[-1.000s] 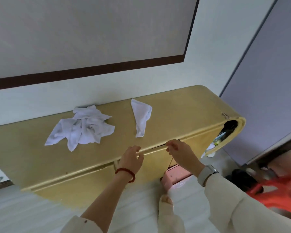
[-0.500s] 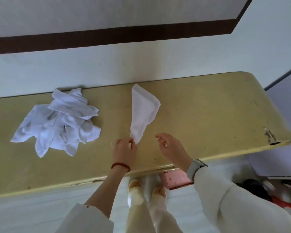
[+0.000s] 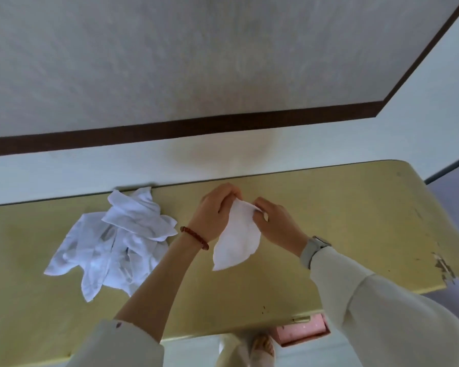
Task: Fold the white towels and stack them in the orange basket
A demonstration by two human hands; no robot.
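Head view: left hand (image 3: 214,211) and right hand (image 3: 276,221) now pinching towel (image 3: 236,241).

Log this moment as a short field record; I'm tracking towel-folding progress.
towel in hand: single white towel, far end gripped by both hands
left hand: pinching towel's far edge
right hand: pinching the same end
waiting: pile of crumpled white towels, left on the yellow table
orange basket: not in view

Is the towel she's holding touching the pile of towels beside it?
Apart. The head view shows the held towel and the pile separated by her left forearm and bare table.
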